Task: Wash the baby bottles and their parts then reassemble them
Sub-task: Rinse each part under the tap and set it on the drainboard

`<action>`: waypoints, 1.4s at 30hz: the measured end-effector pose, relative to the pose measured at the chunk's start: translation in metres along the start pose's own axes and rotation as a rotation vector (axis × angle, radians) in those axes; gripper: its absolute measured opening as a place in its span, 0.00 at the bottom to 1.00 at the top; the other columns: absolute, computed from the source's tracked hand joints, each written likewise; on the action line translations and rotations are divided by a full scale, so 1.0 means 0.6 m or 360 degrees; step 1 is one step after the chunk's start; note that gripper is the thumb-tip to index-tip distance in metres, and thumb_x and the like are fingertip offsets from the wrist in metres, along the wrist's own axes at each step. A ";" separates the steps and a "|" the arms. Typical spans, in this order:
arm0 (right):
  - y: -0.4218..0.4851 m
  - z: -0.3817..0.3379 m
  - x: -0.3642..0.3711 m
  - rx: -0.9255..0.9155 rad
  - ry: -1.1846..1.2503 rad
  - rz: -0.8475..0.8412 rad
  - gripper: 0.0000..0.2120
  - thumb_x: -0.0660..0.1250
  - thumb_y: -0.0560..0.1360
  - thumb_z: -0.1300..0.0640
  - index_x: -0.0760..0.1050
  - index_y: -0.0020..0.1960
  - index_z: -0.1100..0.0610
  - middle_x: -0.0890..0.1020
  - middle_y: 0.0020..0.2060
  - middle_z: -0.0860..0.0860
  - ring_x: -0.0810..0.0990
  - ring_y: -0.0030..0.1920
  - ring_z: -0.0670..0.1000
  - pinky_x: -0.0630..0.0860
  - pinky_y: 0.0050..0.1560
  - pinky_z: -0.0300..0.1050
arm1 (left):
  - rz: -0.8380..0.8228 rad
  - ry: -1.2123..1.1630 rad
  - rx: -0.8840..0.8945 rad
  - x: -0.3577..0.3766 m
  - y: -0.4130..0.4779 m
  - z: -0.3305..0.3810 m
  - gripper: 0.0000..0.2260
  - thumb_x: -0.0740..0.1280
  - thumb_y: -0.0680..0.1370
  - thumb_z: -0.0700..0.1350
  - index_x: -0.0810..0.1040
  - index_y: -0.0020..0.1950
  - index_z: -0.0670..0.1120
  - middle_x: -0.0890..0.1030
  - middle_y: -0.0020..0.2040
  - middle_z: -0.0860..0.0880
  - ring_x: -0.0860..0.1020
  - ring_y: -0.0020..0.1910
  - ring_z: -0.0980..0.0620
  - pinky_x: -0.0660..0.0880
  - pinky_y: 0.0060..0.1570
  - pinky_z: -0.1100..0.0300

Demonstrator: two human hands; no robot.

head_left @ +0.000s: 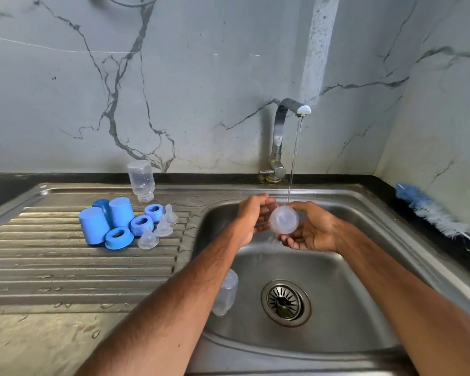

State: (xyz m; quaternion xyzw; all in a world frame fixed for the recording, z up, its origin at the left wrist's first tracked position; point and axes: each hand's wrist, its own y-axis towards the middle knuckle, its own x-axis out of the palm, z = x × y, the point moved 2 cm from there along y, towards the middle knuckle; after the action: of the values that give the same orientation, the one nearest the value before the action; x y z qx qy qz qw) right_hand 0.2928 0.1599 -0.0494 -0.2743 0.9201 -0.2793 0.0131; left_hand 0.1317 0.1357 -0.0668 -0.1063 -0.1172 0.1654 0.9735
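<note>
Just below the tap [282, 131], in its thin stream, the bottle [284, 219] points base-first at the viewer, long axis running back toward the tap, clasped equally close by the left hand [251, 215] and right hand [312, 229] on either side.

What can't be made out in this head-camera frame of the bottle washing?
All in the head view:
- Held bottle: only its base faces the camera; its neck is hidden behind it and the left hand.
- Bottle in the sink: partly covered by the left forearm.
- Rear blue cap: mostly behind the front blue caps.
- Brush: handle end cut by the right edge.
</note>
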 end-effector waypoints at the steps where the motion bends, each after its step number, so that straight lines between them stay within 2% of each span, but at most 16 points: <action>1: -0.004 0.000 -0.001 0.0087 0.0144 -0.0077 0.32 0.63 0.81 0.41 0.75 0.64 0.71 0.83 0.44 0.64 0.81 0.38 0.55 0.81 0.36 0.44 | -0.0006 0.0039 0.0016 0.000 0.002 -0.001 0.15 0.63 0.83 0.53 0.86 0.50 0.47 0.87 0.44 0.49 0.81 0.46 0.49 0.75 0.46 0.56; 4: -0.002 0.003 -0.008 0.0226 0.0416 -0.0149 0.36 0.61 0.81 0.38 0.73 0.65 0.73 0.80 0.39 0.60 0.79 0.33 0.51 0.79 0.28 0.39 | -0.0020 0.0098 0.0052 0.005 0.002 -0.009 0.14 0.64 0.83 0.54 0.85 0.48 0.47 0.87 0.44 0.48 0.82 0.50 0.47 0.78 0.54 0.51; 6: -0.001 0.003 -0.012 0.0254 0.0493 -0.0167 0.35 0.62 0.81 0.37 0.74 0.64 0.72 0.80 0.38 0.58 0.79 0.30 0.50 0.78 0.25 0.38 | -0.0034 0.0147 0.0094 0.010 -0.001 -0.009 0.13 0.64 0.83 0.53 0.84 0.51 0.46 0.87 0.46 0.47 0.83 0.51 0.46 0.79 0.56 0.51; 10: 0.002 0.008 -0.019 0.0273 0.0549 -0.0160 0.35 0.64 0.80 0.37 0.75 0.61 0.72 0.81 0.36 0.58 0.80 0.28 0.50 0.79 0.24 0.40 | -0.0115 0.0291 0.0158 0.022 -0.007 -0.010 0.09 0.65 0.82 0.48 0.84 0.52 0.46 0.87 0.41 0.49 0.83 0.45 0.50 0.80 0.48 0.56; 14: 0.007 0.009 -0.025 0.0175 0.0580 -0.0152 0.32 0.69 0.79 0.45 0.72 0.67 0.73 0.82 0.49 0.67 0.85 0.41 0.59 0.85 0.39 0.46 | -0.0118 0.0365 0.0209 0.021 -0.005 -0.010 0.10 0.63 0.82 0.41 0.85 0.54 0.44 0.86 0.43 0.46 0.83 0.43 0.50 0.82 0.46 0.56; 17: 0.011 0.005 -0.028 -0.0067 0.0435 0.0011 0.31 0.74 0.70 0.54 0.72 0.70 0.64 0.80 0.58 0.68 0.84 0.50 0.62 0.85 0.45 0.51 | -0.0040 0.0412 0.0240 0.012 0.002 -0.010 0.09 0.65 0.82 0.42 0.85 0.54 0.44 0.87 0.50 0.43 0.85 0.50 0.45 0.81 0.57 0.48; 20: 0.011 -0.004 -0.026 -0.0349 0.0522 0.0251 0.24 0.75 0.72 0.66 0.73 0.66 0.60 0.80 0.60 0.66 0.83 0.56 0.64 0.84 0.50 0.57 | -0.0133 0.0295 0.0214 0.018 -0.002 -0.007 0.10 0.65 0.84 0.49 0.83 0.56 0.46 0.86 0.50 0.47 0.84 0.51 0.48 0.81 0.60 0.48; 22: 0.002 -0.013 -0.013 -0.0495 0.0652 0.0226 0.15 0.72 0.75 0.69 0.75 0.59 0.61 0.79 0.59 0.65 0.82 0.60 0.65 0.82 0.57 0.58 | -0.0188 0.0313 0.0309 0.030 -0.003 -0.002 0.09 0.67 0.83 0.50 0.82 0.59 0.49 0.86 0.52 0.50 0.83 0.54 0.48 0.80 0.60 0.48; 24: -0.004 -0.015 0.003 -0.0558 0.0693 0.0127 0.12 0.72 0.77 0.67 0.76 0.59 0.63 0.79 0.61 0.66 0.82 0.61 0.65 0.83 0.59 0.57 | -0.0159 0.0335 0.0437 0.041 -0.001 0.000 0.13 0.68 0.82 0.50 0.79 0.65 0.51 0.84 0.59 0.50 0.82 0.57 0.49 0.78 0.55 0.52; 26: 0.000 -0.014 0.010 -0.0542 0.0604 0.0047 0.17 0.75 0.76 0.59 0.78 0.63 0.63 0.81 0.60 0.65 0.84 0.58 0.63 0.85 0.55 0.55 | -0.0095 0.0237 0.0519 0.050 -0.001 0.004 0.11 0.66 0.83 0.49 0.78 0.65 0.51 0.83 0.59 0.51 0.81 0.56 0.52 0.77 0.47 0.57; 28: 0.004 -0.013 0.008 -0.0459 0.0401 -0.0005 0.21 0.76 0.75 0.52 0.79 0.63 0.63 0.85 0.53 0.63 0.86 0.51 0.60 0.85 0.50 0.52 | -0.0022 0.0158 0.0560 0.054 -0.003 0.013 0.09 0.63 0.85 0.49 0.79 0.63 0.50 0.81 0.56 0.54 0.80 0.51 0.56 0.78 0.39 0.63; 31: 0.007 -0.018 0.001 -0.0440 0.0147 -0.0046 0.22 0.72 0.79 0.48 0.79 0.64 0.64 0.84 0.47 0.59 0.83 0.41 0.52 0.81 0.37 0.43 | 0.0044 0.0163 0.0619 0.065 0.008 0.022 0.12 0.66 0.83 0.50 0.80 0.64 0.47 0.82 0.52 0.53 0.81 0.44 0.58 0.75 0.29 0.71; 34: 0.009 -0.022 -0.003 -0.0527 0.0166 -0.0083 0.20 0.60 0.85 0.47 0.78 0.59 0.64 0.80 0.38 0.56 0.71 0.30 0.47 0.67 0.22 0.37 | 0.0118 0.0067 0.0552 0.083 0.012 0.023 0.11 0.72 0.80 0.51 0.83 0.59 0.46 0.85 0.51 0.49 0.83 0.44 0.53 0.75 0.28 0.65; 37: 0.009 -0.024 -0.007 -0.0357 0.0468 -0.0370 0.24 0.55 0.85 0.43 0.76 0.52 0.63 0.73 0.34 0.55 0.65 0.23 0.45 0.60 0.16 0.34 | -0.0070 -0.0076 0.0485 0.089 0.015 0.030 0.10 0.76 0.76 0.49 0.85 0.52 0.45 0.86 0.47 0.46 0.82 0.43 0.49 0.77 0.31 0.62; 40: 0.001 -0.026 -0.009 -0.0252 0.0630 -0.0506 0.26 0.56 0.85 0.41 0.77 0.48 0.64 0.69 0.32 0.52 0.65 0.21 0.44 0.57 0.15 0.33 | -0.0283 -0.0183 0.0501 0.084 0.022 0.034 0.07 0.76 0.75 0.48 0.84 0.48 0.45 0.85 0.44 0.47 0.82 0.44 0.49 0.79 0.41 0.57; 42: 0.000 -0.027 0.001 -0.0330 0.0556 -0.0416 0.25 0.56 0.85 0.42 0.76 0.50 0.63 0.73 0.33 0.54 0.68 0.23 0.45 0.61 0.17 0.33 | -0.0097 -0.0110 0.0541 0.082 0.024 0.032 0.07 0.76 0.75 0.49 0.85 0.45 0.46 0.85 0.42 0.48 0.82 0.43 0.49 0.78 0.40 0.57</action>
State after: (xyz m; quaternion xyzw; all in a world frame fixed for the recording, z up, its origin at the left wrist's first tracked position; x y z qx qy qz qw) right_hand 0.2897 0.1679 -0.0358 -0.3384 0.8889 -0.2257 -0.2106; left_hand 0.1677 0.1694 -0.0424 0.0693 -0.1242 0.1567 0.9774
